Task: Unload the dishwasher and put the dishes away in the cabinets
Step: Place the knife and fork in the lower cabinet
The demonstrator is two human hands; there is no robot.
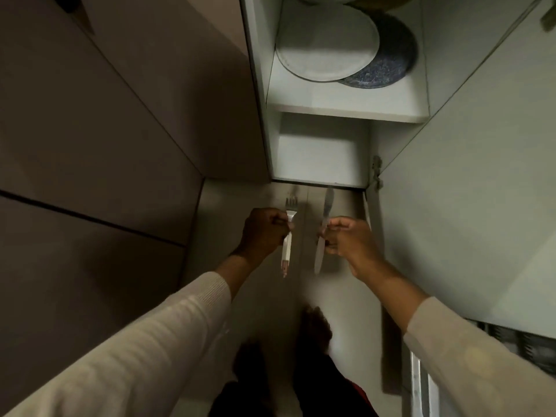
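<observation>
The left hand (264, 233) grips a pale fork (286, 254) in a curled fist. The fork's long axis runs away from the person, tines toward the open cabinet (346, 111). The right hand (349, 239) pinches a knife (327, 203) between thumb and curled fingers, parallel to the fork and near it, tip pointing the same way. A reddish mark at the fork's handle end is too blurred to read. On the shelf, a pale plate (325, 43) overlaps a dark speckled plate (388, 67).
</observation>
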